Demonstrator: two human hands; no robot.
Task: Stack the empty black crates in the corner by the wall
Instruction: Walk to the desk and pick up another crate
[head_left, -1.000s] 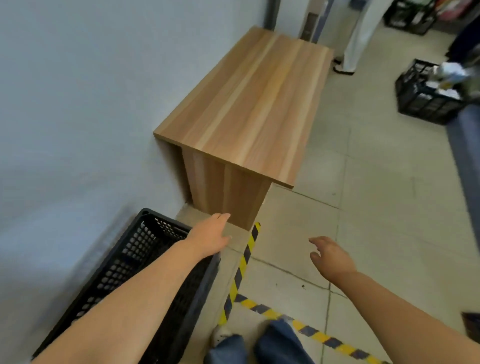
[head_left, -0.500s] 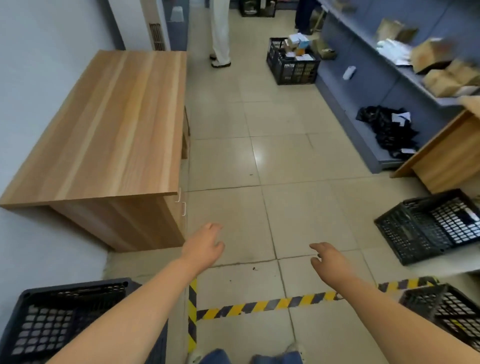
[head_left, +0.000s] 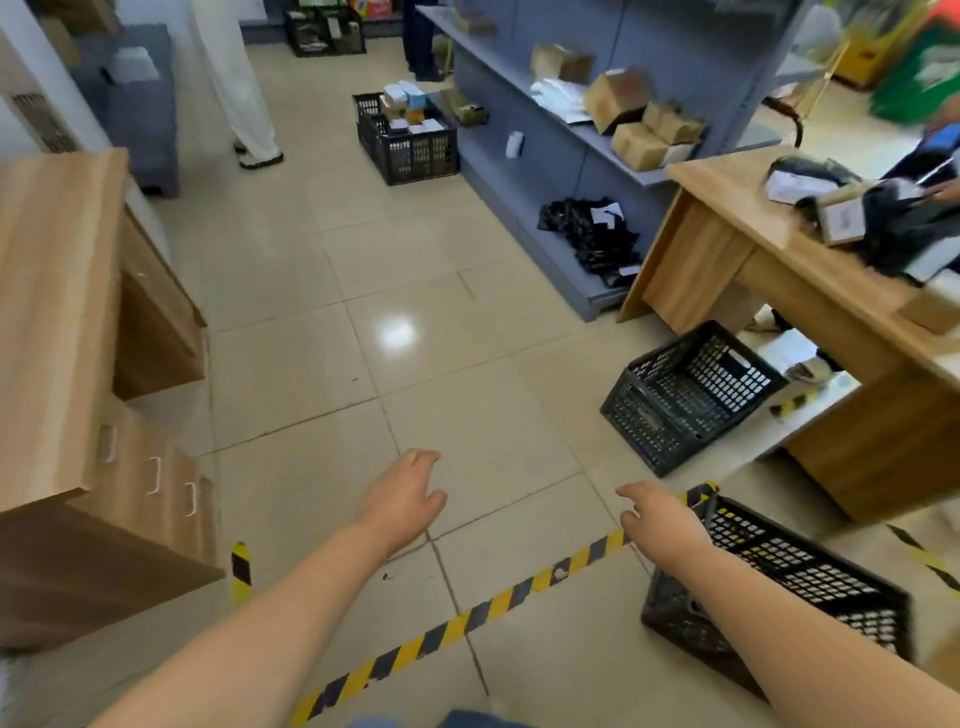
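Note:
Two empty black crates stand on the tiled floor at the right. The near crate (head_left: 810, 566) sits at the lower right, and my right hand (head_left: 657, 514) hovers open by its near-left corner, holding nothing. The second crate (head_left: 691, 395) lies further back, beside a wooden desk. My left hand (head_left: 405, 493) is stretched out over bare floor in the middle, fingers apart and empty. The corner by the wall is out of view.
A wooden cabinet (head_left: 57, 332) fills the left. A wooden desk (head_left: 810, 280) with clutter stands at the right, grey shelving (head_left: 545, 130) behind it. A black crate with boxes (head_left: 410, 140) sits far back near a standing person (head_left: 234, 78). Yellow-black tape (head_left: 467, 608) crosses the floor.
The view has swung right, away from the wall and the crate there. Both empty hands stay outstretched, and the two crates at the right have come closer into view.

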